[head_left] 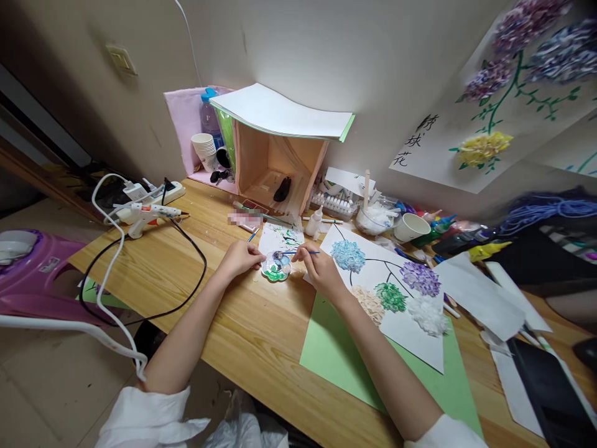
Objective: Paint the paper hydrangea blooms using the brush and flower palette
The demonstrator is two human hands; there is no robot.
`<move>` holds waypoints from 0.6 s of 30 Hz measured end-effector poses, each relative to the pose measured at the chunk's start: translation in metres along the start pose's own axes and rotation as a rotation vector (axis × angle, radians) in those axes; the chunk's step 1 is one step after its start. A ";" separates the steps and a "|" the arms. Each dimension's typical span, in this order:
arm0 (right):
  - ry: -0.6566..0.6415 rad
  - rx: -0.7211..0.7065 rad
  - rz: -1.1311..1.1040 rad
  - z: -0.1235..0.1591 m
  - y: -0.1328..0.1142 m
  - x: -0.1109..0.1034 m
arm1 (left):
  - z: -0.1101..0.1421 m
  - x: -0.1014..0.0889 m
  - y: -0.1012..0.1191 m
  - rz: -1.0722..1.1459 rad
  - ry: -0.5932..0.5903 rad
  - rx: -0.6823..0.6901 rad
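Observation:
My right hand [319, 267] pinches a thin blue paintbrush [302, 252], its tip over a small flower-shaped paint palette [275, 274] with green, white and dark paint in its wells. My left hand [241, 260] is closed at the palette's left rim, thumb and fingers together on its edge. A blue-ended stick [253, 235] shows just beyond the left hand; whether the hand touches it I cannot tell. Behind the palette lies a paint-smeared white paper [282, 238]. Beside my right forearm, a white sheet [373, 249] bears drawn stems and blue, purple, green, peach and white textured flower heads.
Green card [326, 336] lies under the flower sheet. A glue gun [144, 214] with cables stands at left. At the back are an open box [280, 158], a small white bottle [314, 223], a bowl [373, 218] and a paper cup [413, 228]. A black tablet-like slab [550, 389] lies right.

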State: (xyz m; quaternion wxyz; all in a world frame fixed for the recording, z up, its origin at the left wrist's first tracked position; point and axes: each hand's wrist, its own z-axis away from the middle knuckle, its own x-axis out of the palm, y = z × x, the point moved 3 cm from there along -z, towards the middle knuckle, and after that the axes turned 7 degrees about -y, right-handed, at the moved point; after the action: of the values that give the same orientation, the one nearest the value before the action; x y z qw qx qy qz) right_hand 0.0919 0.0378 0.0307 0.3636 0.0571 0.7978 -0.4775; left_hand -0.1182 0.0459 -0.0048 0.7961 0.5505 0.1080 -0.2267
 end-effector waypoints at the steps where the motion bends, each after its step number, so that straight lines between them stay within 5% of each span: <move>1: 0.011 0.003 0.014 0.000 0.000 -0.001 | 0.000 0.000 0.000 -0.002 0.000 0.002; 18: 0.003 0.059 0.049 0.000 0.000 -0.004 | -0.002 0.000 -0.004 -0.006 -0.007 0.015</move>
State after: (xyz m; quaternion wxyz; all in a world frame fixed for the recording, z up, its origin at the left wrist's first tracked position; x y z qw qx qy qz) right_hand 0.0943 0.0391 0.0333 0.3724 0.0880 0.7822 -0.4916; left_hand -0.1196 0.0465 -0.0086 0.7918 0.5553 0.1052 -0.2317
